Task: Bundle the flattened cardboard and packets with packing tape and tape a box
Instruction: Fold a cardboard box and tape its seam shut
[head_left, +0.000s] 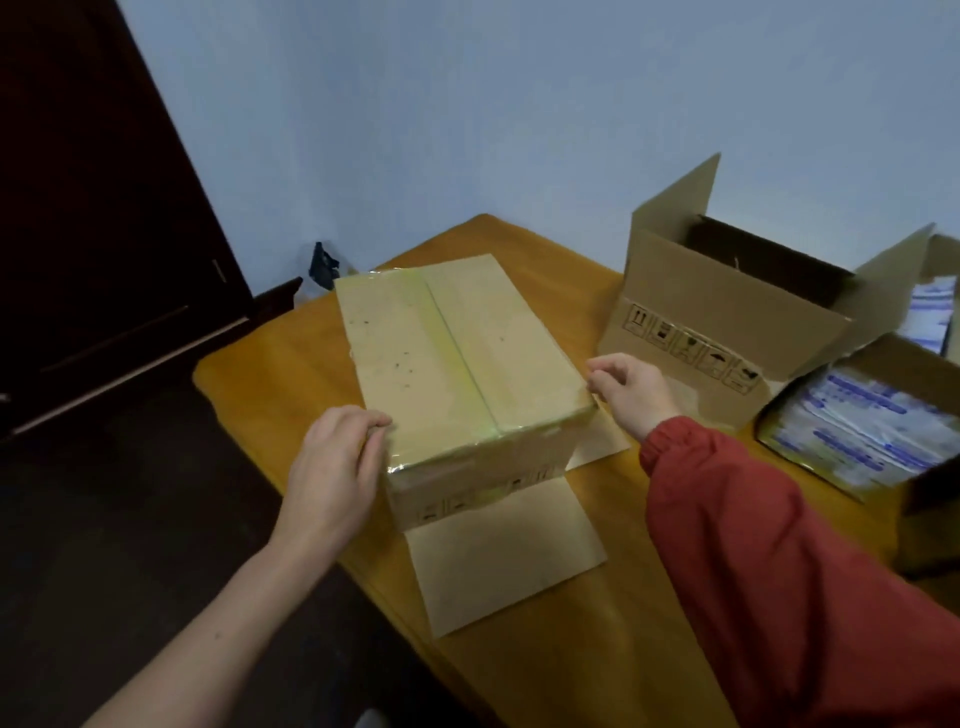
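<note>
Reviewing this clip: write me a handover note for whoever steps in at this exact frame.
Left hand grips the near-left corner of the taped box. Right hand, fingers curled, is at the box's right edge; contact unclear.
The box stands on the yellow table, its lower flaps spread flat on it.
An open box and a box of packets sit to the right.
Done: the top seam carries a tape strip.
Left: bundling; no bundle or tape roll in view.

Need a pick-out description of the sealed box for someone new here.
On the yellow-covered table, look between the left hand and right hand. The sealed box has yellowish tape along its top seam; the tall box and packet-filled box to its right stand open.
</note>
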